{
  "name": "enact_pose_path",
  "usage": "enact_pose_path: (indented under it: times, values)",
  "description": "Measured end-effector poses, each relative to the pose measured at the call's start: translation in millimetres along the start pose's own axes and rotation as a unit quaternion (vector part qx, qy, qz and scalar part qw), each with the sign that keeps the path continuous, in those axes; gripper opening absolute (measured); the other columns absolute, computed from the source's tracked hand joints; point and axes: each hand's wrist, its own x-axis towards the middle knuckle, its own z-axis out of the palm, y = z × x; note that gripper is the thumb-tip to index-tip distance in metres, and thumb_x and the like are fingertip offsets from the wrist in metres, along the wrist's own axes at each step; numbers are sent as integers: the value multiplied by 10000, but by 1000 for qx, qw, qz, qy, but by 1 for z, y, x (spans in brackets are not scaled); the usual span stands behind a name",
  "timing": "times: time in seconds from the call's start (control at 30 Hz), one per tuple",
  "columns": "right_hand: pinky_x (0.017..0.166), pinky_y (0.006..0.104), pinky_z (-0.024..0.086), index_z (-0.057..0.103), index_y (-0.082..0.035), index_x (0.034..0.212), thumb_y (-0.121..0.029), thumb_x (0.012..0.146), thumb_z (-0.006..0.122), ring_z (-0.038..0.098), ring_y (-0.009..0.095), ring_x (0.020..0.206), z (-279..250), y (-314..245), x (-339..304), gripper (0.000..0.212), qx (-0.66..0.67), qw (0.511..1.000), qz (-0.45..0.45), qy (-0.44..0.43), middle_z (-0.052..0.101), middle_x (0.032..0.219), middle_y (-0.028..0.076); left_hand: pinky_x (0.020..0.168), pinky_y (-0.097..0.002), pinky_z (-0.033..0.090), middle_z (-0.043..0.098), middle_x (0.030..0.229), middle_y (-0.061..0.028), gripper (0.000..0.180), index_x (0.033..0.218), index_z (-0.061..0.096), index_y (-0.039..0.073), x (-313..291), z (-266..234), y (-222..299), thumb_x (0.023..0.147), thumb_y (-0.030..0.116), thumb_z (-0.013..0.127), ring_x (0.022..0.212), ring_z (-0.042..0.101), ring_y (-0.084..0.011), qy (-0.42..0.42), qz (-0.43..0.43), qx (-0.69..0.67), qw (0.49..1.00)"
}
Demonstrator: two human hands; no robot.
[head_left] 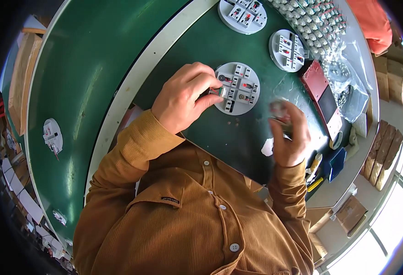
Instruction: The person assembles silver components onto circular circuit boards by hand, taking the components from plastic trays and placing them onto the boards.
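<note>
A round light-grey fixture (241, 106) with small raised blocks and electronic parts lies on the green worktop in front of me. My left hand (183, 96) reaches over its left edge, thumb and fingers pinched on a small white part (221, 91) with thin wires. Whether that part touches the fixture, I cannot tell. To the right of the fixture, my right hand (293, 137) is raised with its fingers closed around a small greyish-red object (279, 111), too smeared by motion to name.
Two similar round fixtures (242, 23) (287, 51) stand farther back. Rows of small silvery parts (311, 20) and a clear plastic bag (348, 87) lie at the back right, beside a dark red case (318, 87). A yellow-handled tool (315, 184) lies right. Another fixture (52, 136) rests on the green belt (82, 119) at left.
</note>
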Motion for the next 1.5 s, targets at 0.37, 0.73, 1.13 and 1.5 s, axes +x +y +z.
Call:
enact_pose_path:
  times: [0.37,0.73,1.13,1.5]
  values:
    - [746,328,558,766,-90,1199,-78,839,814,680,252,889,44,-91,42,363,-170,940,-231,-185,699,1203,72,809,-367,541,654,1048,-62,393,1117,687,41,-8,-10,16,757,-86,778,869,631,-244,5,-40,-28,999]
    - [829,303,551,753,-28,1229,12,886,750,698,229,951,14,-53,38,345,62,994,21,-85,735,1190,95,981,-390,534,665,1264,-75,451,1188,720,57,-1,-1,10,754,-33,804,1127,638,-286,59,12,1,998]
    - [837,295,545,762,6,1242,36,896,742,695,222,938,27,-17,14,348,80,988,20,-128,741,1176,127,1095,-416,487,628,1401,-71,262,991,734,69,9,35,11,757,-9,821,1306,601,-309,10,55,11,998]
    - [754,316,557,776,-67,1205,-39,864,782,686,230,886,26,-44,26,342,-50,983,-109,-137,718,1138,69,1151,-425,481,637,1408,-73,526,1192,691,51,5,31,13,696,-9,856,1357,587,-306,-16,24,-21,999]
